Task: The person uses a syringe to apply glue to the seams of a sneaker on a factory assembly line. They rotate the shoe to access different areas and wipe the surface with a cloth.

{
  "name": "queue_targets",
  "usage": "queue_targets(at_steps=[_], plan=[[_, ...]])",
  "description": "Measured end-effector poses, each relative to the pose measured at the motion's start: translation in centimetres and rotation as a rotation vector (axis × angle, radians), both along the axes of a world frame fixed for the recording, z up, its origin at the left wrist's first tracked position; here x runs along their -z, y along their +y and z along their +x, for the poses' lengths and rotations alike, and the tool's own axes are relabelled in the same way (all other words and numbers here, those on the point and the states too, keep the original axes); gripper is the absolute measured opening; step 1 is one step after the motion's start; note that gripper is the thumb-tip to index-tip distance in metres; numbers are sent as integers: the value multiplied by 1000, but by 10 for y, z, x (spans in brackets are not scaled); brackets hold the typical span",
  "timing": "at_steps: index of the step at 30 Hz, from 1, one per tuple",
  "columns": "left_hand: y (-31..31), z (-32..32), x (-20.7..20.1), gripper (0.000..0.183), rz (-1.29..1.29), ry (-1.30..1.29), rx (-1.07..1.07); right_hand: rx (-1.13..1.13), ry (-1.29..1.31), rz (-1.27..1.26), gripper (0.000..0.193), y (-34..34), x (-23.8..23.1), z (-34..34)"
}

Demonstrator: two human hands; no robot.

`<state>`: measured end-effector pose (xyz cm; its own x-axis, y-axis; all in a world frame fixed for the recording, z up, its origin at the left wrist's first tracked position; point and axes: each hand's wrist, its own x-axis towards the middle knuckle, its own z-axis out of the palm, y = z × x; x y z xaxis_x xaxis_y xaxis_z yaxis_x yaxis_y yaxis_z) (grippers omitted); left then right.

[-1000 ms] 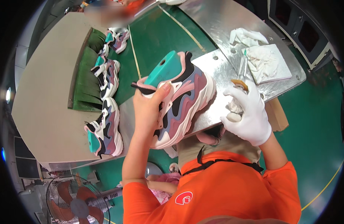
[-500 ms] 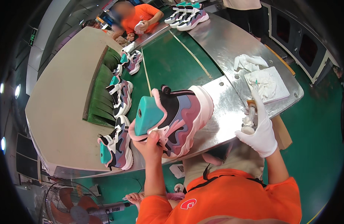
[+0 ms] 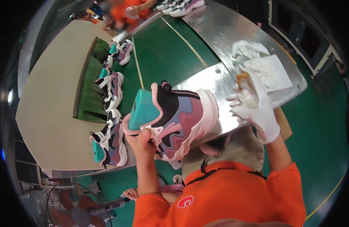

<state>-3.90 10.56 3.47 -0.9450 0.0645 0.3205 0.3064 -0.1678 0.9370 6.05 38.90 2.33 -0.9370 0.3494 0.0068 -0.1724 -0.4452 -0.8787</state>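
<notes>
At centre frame, our left hand (image 3: pixel 143 145) grips the shoe (image 3: pixel 182 123), already joined to its sole (image 3: pixel 209 108), teal insert (image 3: pixel 144 109) inside, while at right our gloved right hand (image 3: pixel 260 109) loosely cups an amber-topped object (image 3: pixel 242 80), any work left not showing.

Head camera, left of worn fisheye pair: upright view from wearer's head, aimed steeply down over orange shirt (image 3: pixel 231 196), close above left hand (image 3: pixel 142 143) and right hand (image 3: pixel 259 109), metal table (image 3: pixel 246 26) receding toward top; edges bowing near rim.
</notes>
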Motion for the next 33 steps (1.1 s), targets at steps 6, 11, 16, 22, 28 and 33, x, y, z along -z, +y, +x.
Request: queue_targets(at_steps=[6, 11, 16, 22, 28, 33], plan=[[8, -12, -13, 82, -234, -175, 152, -81, -69, 162, 88, -6, 8, -21], [8, -27, -13, 86, -412, -195, 210, -164, -88, 118, 83, -3, 29, -33], [16, -32, -12, 84, -428, -198, 169, -213, -104, 84, 80, 1, 34, -34], [9, -26, -10, 92, -452, -142, 152, -340, -158, 17, 80, 6, 37, -33], [7, -22, -6, 90, -399, -127, 177, -336, -95, 72, 76, 7, 38, -31], [-3, -29, 1, 84, -421, -76, 214, -297, -59, 78, 76, 5, 40, -30]])
